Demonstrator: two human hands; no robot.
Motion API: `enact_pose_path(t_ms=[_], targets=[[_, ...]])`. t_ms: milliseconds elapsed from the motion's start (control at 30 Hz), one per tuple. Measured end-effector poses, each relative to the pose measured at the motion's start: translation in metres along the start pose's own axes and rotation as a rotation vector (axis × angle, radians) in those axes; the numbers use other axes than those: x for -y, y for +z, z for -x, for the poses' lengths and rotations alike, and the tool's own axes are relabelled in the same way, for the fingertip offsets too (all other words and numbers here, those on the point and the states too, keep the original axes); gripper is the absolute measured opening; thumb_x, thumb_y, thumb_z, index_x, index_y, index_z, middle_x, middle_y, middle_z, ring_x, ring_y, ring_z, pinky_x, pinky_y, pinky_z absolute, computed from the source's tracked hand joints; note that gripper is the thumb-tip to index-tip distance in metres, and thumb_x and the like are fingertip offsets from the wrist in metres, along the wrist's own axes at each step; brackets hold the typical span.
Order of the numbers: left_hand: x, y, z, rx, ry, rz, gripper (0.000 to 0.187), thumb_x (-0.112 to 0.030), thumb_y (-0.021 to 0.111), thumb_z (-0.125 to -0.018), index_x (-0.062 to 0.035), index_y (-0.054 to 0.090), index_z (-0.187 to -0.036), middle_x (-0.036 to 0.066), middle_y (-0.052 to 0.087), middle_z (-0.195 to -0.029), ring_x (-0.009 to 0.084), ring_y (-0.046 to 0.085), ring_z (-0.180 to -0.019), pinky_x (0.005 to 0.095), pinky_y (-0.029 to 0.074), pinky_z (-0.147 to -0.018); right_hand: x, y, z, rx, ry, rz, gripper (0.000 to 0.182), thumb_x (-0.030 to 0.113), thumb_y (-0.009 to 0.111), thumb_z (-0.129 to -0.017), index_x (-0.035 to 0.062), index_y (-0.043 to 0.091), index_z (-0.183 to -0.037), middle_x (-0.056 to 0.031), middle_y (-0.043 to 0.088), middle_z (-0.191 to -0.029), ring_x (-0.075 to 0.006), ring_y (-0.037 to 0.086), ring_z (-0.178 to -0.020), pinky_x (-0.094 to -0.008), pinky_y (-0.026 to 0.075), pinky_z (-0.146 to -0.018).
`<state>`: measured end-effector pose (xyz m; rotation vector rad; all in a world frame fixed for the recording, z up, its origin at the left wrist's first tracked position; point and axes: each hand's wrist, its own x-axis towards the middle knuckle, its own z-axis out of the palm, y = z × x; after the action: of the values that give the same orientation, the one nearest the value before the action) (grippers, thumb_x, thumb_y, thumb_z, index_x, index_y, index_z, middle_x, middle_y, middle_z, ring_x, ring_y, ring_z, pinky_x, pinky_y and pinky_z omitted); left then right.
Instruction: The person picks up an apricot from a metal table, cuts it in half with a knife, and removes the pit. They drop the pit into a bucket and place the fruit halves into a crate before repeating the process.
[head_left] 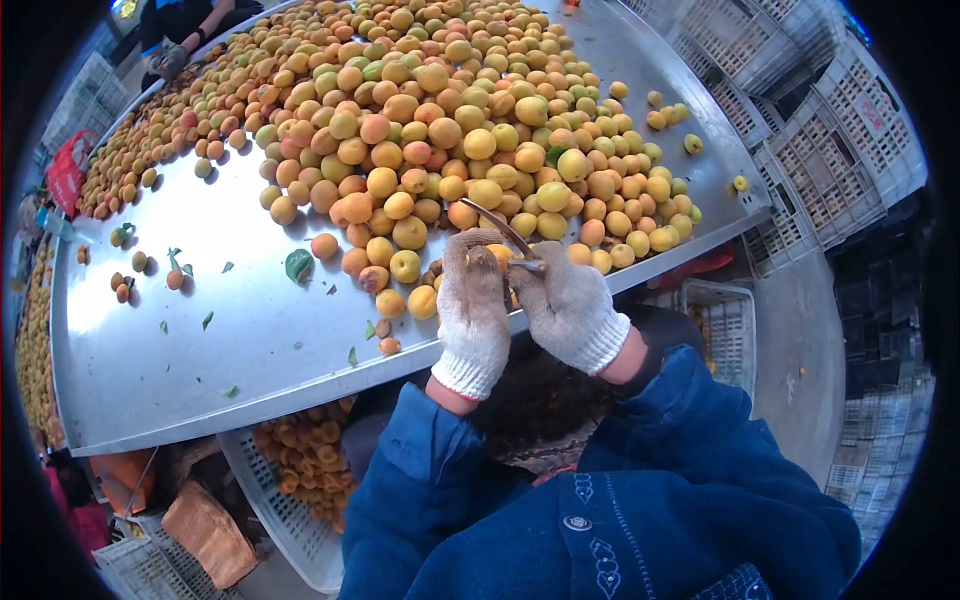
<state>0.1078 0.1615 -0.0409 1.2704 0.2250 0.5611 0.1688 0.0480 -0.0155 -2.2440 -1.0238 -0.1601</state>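
Both my hands wear white knitted gloves, browned at the fingers, and meet at the table's near edge. My left hand [473, 315] is closed around an apricot [500, 256], of which only a bit of orange shows between the hands. In my right hand [572, 308] is a small knife [498, 222] with a thin curved blade that points up and left over the fruit. The fingers hide most of its handle. Just beyond the hands lies a big heap of yellow-orange apricots [430, 130] on the metal table [260, 345].
Below the table at left stands a white crate [320, 560] holding apricot halves [305, 460]. Another white crate [735, 325] is at right. Stacked crates [825, 165] line the right side. Leaves [299, 265] lie scattered on the table. Another person's hand [172, 62] is at the far left.
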Motion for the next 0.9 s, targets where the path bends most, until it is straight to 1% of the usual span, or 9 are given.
enact_pose_path(t_ms=[300, 400, 467, 500, 533, 633, 800, 867, 900], targets=[[0.006, -0.006, 0.002, -0.010, -0.052, 0.010, 0.021, -0.021, 0.047, -0.103, -0.0043, 0.050, -0.114, 0.005, 0.053, -0.100, 0.0116, 0.051, -0.090, 0.0257, 0.044, -0.078, 0.007, 0.002, 0.000, 0.171, 0.172, -0.002, 0.028, 0.025, 0.059, -0.093, -0.0011, 0.053, -0.102, -0.0186, 0.066, -0.072, -0.0391, 0.065, -0.068, -0.0453, 0.052, -0.058], [0.007, 0.000, 0.001, -0.035, 0.015, -0.008, 0.020, -0.021, 0.046, -0.103, -0.0038, 0.051, -0.113, 0.005, 0.054, -0.099, 0.0120, 0.050, -0.090, 0.0262, 0.044, -0.081, 0.007, 0.005, 0.001, 0.132, 0.202, -0.233, 0.029, 0.024, 0.057, -0.095, -0.0032, 0.054, -0.103, -0.0213, 0.066, -0.075, -0.0382, 0.066, -0.073, -0.0432, 0.051, -0.060], [0.007, 0.000, -0.002, -0.063, 0.109, 0.009, 0.020, -0.020, 0.045, -0.103, -0.0035, 0.051, -0.112, 0.005, 0.054, -0.099, 0.0121, 0.050, -0.090, 0.0263, 0.044, -0.082, 0.012, 0.001, 0.000, 0.184, 0.316, -0.484, 0.030, 0.023, 0.055, -0.096, -0.0051, 0.055, -0.105, -0.0207, 0.067, -0.077, -0.0334, 0.067, -0.074, -0.0406, 0.051, -0.063], [0.006, -0.002, -0.004, -0.031, 0.130, -0.026, 0.020, -0.020, 0.045, -0.102, -0.0035, 0.052, -0.112, 0.005, 0.054, -0.100, 0.0123, 0.051, -0.091, 0.0265, 0.044, -0.083, 0.014, 0.001, -0.002, 0.157, 0.287, -0.522, 0.031, 0.029, 0.051, -0.100, -0.0019, 0.056, -0.100, -0.0131, 0.063, -0.066, -0.0244, 0.061, -0.055, -0.0361, 0.048, -0.051], [0.005, -0.003, -0.004, 0.003, 0.147, -0.059, 0.020, -0.019, 0.045, -0.102, -0.0035, 0.052, -0.112, 0.005, 0.054, -0.101, 0.0126, 0.051, -0.091, 0.0266, 0.044, -0.084, 0.015, -0.006, -0.003, 0.157, 0.284, -0.523, 0.031, 0.029, 0.051, -0.100, -0.0019, 0.056, -0.100, -0.0131, 0.063, -0.066, -0.0244, 0.061, -0.055, -0.0361, 0.048, -0.051], [0.006, -0.005, -0.005, 0.025, -0.046, 0.107, 0.022, -0.021, 0.046, -0.102, -0.0040, 0.051, -0.114, 0.005, 0.055, -0.102, 0.0129, 0.053, -0.093, 0.0269, 0.044, -0.086, 0.033, -0.035, -0.009, 0.473, 0.919, -1.232, 0.038, 0.039, 0.040, -0.103, 0.0053, 0.054, -0.090, -0.0003, 0.043, -0.053, -0.0104, 0.037, -0.035, -0.0246, 0.028, -0.034], [0.009, -0.006, -0.012, -0.017, -0.181, 0.229, 0.032, -0.032, 0.044, -0.104, -0.0072, 0.051, -0.123, 0.006, 0.057, -0.107, 0.0139, 0.055, -0.097, 0.0304, 0.046, -0.091, 0.049, -0.025, 0.003, 0.425, 0.760, -1.284, 0.043, 0.044, 0.043, -0.102, 0.0026, 0.053, -0.093, 0.0003, 0.041, -0.048, -0.0093, 0.037, -0.035, -0.0224, 0.030, -0.036], [0.007, -0.012, -0.015, 0.082, -0.219, 0.898, 0.039, -0.040, 0.043, -0.103, -0.0079, 0.050, -0.125, 0.007, 0.057, -0.110, 0.0179, 0.057, -0.100, 0.0357, 0.046, -0.096, 0.045, -0.023, 0.000, 0.205, 0.673, -0.966, 0.027, 0.029, 0.051, -0.101, 0.0032, 0.057, -0.095, -0.0004, 0.048, -0.057, -0.0100, 0.047, -0.043, -0.0227, 0.037, -0.041], [0.005, -0.009, -0.017, 0.047, -0.182, 0.837, 0.047, -0.047, 0.043, -0.101, -0.0076, 0.049, -0.126, 0.008, 0.057, -0.111, 0.0208, 0.058, -0.103, 0.0388, 0.047, -0.096, 0.037, -0.023, 0.001, 0.238, 0.609, -0.731, 0.024, 0.024, 0.057, -0.098, 0.0003, 0.058, -0.098, -0.0062, 0.059, -0.065, -0.0150, 0.058, -0.054, -0.0265, 0.044, -0.050]])
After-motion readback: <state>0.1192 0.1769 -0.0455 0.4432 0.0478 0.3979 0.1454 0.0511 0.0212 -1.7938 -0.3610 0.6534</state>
